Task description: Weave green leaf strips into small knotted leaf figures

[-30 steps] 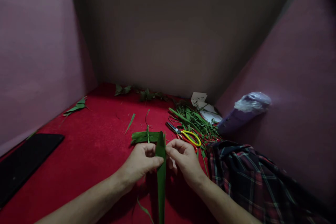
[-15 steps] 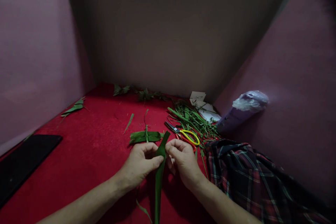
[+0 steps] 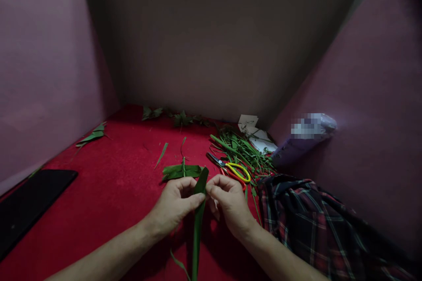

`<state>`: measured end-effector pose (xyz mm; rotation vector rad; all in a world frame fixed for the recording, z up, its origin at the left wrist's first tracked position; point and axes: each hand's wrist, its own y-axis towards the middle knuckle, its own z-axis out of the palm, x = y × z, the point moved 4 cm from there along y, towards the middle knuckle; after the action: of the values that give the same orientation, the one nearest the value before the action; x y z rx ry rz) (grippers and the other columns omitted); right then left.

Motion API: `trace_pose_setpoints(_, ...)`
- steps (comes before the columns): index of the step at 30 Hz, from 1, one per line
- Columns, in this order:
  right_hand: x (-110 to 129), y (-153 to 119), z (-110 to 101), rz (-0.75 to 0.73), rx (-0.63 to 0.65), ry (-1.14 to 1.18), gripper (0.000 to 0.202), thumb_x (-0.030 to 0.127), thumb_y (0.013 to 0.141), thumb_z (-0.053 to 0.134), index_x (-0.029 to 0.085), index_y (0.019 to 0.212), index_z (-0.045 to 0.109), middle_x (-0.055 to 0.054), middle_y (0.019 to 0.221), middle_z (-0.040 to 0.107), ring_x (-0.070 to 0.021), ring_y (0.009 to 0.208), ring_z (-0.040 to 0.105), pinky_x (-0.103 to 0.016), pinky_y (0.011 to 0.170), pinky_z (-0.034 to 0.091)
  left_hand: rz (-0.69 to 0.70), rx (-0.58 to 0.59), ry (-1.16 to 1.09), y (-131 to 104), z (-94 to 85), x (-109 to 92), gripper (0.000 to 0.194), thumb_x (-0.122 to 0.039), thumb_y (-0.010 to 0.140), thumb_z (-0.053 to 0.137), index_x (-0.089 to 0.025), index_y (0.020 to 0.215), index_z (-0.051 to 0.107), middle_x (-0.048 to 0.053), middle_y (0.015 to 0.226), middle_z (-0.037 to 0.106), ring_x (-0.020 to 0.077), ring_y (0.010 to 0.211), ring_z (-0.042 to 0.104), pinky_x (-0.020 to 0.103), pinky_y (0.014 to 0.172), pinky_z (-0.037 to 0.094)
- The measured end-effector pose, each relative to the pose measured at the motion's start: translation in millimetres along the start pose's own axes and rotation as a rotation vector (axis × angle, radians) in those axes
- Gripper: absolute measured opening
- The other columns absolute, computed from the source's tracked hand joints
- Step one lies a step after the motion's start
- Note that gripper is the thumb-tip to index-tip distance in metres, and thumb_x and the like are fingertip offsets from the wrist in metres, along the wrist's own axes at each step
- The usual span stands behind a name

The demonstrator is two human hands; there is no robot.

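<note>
Left hand (image 3: 174, 204) fingers pinching 1 green leaf (image 3: 197, 230), right hand (image 3: 231, 204) fingers pinching its edge (scissors (image 3: 221, 163) beyond)

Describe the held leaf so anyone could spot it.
Over the broad red surface, the left hand and right hand are close together. Between them runs the long, narrow green leaf, tip pointing away, unlike the oblong green leaf piece lying crosswise beyond.

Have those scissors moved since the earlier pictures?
No. Judged against the plaid cloth and the pile of green stems, the scissors show no shift either way.
</note>
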<state>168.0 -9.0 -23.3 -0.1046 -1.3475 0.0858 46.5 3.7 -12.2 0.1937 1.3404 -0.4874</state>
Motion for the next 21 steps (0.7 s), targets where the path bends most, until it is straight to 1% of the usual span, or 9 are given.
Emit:
trace_pose_setpoints(3, -0.7, 0.0, 1.2, 0.01, -0.004, 0.022, 0.018, 0.029, 0.069, 0.061, 0.016, 0.06, 0.051, 0.008, 0.035, 0.047, -0.0035, 0.026, 0.032, -0.014, 0.028, 0.024, 0.008, -0.005, 0.005, -0.1, 1.1, -0.7, 0.02, -0.027, 0.063, 0.07, -0.015, 0.059, 0.055, -0.006, 0.051, 0.054, 0.0074, 0.046, 0.047, 0.02, 0.048, 0.036)
trace_pose_setpoints(8, -0.7, 0.2, 1.4, -0.002, 0.006, 0.047, 0.018, 0.028, 0.07, 0.061, 0.016, 0.06, 0.051, 0.009, 0.034, 0.046, -0.0033, 0.027, 0.032, -0.013, 0.028, 0.025, 0.006, -0.007, -0.023, 0.1, -0.5, -0.2, 0.02, -0.027, 0.062, 0.071, -0.014, 0.06, 0.055, -0.004, 0.054, 0.057, 0.0085, 0.049, 0.049, 0.02, 0.05, 0.037)
trace_pose_setpoints(11, 0.8, 0.3, 0.6, -0.035, 0.028, 0.04, 0.017, 0.027, 0.07, 0.062, 0.016, 0.061, 0.052, 0.008, 0.038, 0.047, -0.0031, 0.027, 0.033, -0.014, 0.028, 0.025, -0.021, -0.013, -0.022, 0.2, -3.0, 0.7, 0.021, -0.027, 0.061, 0.072, -0.014, 0.061, 0.055, -0.005, 0.054, 0.054, 0.0076, 0.049, 0.047, 0.02, 0.05, 0.035)
trace_pose_setpoints(14, 2.1, 0.1, 0.0, -0.055, 0.04, 0.017, 0.017, 0.026, 0.07, 0.062, 0.016, 0.061, 0.052, 0.008, 0.039, 0.047, -0.0033, 0.028, 0.033, -0.014, 0.028, 0.025, -0.014, -0.016, -0.013, 0.3, -4.3, -0.1, 0.022, -0.028, 0.063, 0.071, -0.014, 0.062, 0.055, -0.006, 0.052, 0.051, 0.007, 0.049, 0.044, 0.019, 0.049, 0.033)
trace_pose_setpoints(17, 1.9, -0.6, 0.7, -0.041, 0.034, 0.02, 0.017, 0.026, 0.07, 0.062, 0.016, 0.061, 0.051, 0.009, 0.037, 0.046, -0.0034, 0.027, 0.032, -0.014, 0.027, 0.025, -0.005, 0.0, -0.028, 0.6, -3.2, -0.7, 0.021, -0.028, 0.064, 0.071, -0.014, 0.063, 0.055, -0.006, 0.053, 0.053, 0.0071, 0.048, 0.046, 0.019, 0.049, 0.035)
trace_pose_setpoints(21, -1.5, -0.9, 2.2, 0.002, 0.019, 0.08, 0.017, 0.026, 0.07, 0.061, 0.016, 0.06, 0.05, 0.009, 0.036, 0.045, -0.0033, 0.027, 0.032, -0.013, 0.027, 0.025, 0.033, 0.03, -0.075, 0.9, -0.6, -0.7, 0.019, -0.026, 0.065, 0.071, -0.014, 0.063, 0.057, -0.004, 0.056, 0.059, 0.0091, 0.051, 0.053, 0.021, 0.052, 0.041)
